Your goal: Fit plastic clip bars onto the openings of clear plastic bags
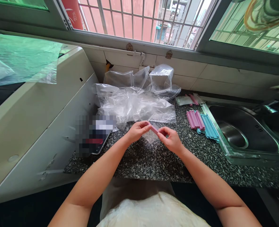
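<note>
Between my two hands, above the speckled counter, is a pink bag sealing clip (154,129). My left hand (138,130) pinches its upper left end, and my right hand (169,138) grips its lower right end. A small clear plastic bag (150,136) hangs beneath the clip; whether the clip is closed over it I cannot tell. To the right lie a stack of pink clips (195,120) and a row of blue clips (209,127). Behind them more pink clips (193,99) rest beside a small clear packet (184,100).
Crumpled clear plastic bags (137,104) spread over the back of the dark speckled counter (139,160). A phone-like device (103,143), partly blurred, lies at left beside a pale appliance (59,91). A metal sink (231,132) is set in at right, below the barred window (139,19).
</note>
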A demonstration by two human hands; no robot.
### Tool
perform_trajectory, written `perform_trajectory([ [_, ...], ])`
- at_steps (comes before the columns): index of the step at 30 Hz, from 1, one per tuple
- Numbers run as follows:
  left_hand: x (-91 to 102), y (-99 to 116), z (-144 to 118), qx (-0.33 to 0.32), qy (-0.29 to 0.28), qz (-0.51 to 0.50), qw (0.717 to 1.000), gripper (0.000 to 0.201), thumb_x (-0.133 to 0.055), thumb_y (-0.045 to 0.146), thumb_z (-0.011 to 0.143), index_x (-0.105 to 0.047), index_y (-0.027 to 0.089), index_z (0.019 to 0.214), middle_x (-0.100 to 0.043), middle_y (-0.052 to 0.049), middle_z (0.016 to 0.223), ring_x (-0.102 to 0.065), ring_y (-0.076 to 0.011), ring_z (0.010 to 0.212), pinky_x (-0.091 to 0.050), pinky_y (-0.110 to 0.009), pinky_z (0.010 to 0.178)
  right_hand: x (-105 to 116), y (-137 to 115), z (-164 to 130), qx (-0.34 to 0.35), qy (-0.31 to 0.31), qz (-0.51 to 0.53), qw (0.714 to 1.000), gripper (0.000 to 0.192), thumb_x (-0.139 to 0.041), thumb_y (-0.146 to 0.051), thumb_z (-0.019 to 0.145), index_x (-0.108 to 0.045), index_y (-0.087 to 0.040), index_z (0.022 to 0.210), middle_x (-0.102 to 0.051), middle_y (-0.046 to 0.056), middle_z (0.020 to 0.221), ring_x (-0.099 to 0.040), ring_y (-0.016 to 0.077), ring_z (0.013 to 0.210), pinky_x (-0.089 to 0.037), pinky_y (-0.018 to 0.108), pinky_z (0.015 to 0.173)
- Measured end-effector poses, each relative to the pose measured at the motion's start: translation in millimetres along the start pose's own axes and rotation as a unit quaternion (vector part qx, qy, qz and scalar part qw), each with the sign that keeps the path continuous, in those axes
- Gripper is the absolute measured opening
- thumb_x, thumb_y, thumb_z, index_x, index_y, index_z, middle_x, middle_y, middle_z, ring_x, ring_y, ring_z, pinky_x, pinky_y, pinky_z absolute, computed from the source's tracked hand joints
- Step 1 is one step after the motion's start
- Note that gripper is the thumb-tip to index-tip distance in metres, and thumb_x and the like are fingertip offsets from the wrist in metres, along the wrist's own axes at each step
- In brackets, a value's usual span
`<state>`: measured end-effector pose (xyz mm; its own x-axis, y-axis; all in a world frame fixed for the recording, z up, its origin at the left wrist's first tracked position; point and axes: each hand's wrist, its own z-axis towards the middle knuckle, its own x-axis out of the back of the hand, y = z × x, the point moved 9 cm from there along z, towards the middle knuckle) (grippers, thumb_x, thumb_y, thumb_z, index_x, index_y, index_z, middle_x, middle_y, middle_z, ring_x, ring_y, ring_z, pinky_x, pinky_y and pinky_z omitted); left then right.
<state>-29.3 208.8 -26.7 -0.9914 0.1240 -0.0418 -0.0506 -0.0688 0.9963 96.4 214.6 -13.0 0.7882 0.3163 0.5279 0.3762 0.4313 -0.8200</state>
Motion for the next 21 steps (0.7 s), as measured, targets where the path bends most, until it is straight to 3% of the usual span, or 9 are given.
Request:
perform_trajectory([
  [11, 0.5, -4.3, 0.5, 0.003, -0.015, 0.016, 1.0, 0.036, -0.065, 0.049, 0.066, -0.06, 0.013, 0.072, -0.048, 0.003, 0.06, -0.039, -0.0085, 0.057, -0.032, -0.023, 0.055, 10.1, -1.7, 0.7, 0.013, 0.014, -0.017, 1.0, 0.017, -0.053, -0.033, 0.079, -0.058, -0.018, 0.072, -0.058, 0.002, 0.065, -0.05, 0.013, 0.059, -0.041, 0.025, 0.054],
  [17, 1.9, -14.6, 0.5, 0.035, -0.028, 0.077, 0.996, 0.035, -0.065, 0.046, 0.066, -0.058, 0.012, 0.061, -0.045, 0.004, 0.051, -0.037, -0.0075, 0.051, -0.03, -0.022, 0.051, 23.7, -0.9, 2.5, 0.0, 0.042, -0.004, 0.999, 0.019, -0.053, -0.035, 0.079, -0.058, -0.018, 0.072, -0.056, 0.001, 0.063, -0.048, 0.0117, 0.056, -0.039, 0.024, 0.053],
  [21, 0.1, -15.7, 0.9, 0.034, -0.038, 0.071, 0.996, 0.034, -0.066, 0.046, 0.066, -0.061, 0.012, 0.06, -0.055, 0.001, 0.053, -0.044, -0.0094, 0.053, -0.035, -0.024, 0.054, 29.4, 1.5, 3.3, -0.007, 0.052, -0.006, 0.999, 0.019, -0.053, -0.035, 0.079, -0.058, -0.018, 0.073, -0.055, 0.0, 0.063, -0.047, 0.0116, 0.056, -0.038, 0.024, 0.053],
])
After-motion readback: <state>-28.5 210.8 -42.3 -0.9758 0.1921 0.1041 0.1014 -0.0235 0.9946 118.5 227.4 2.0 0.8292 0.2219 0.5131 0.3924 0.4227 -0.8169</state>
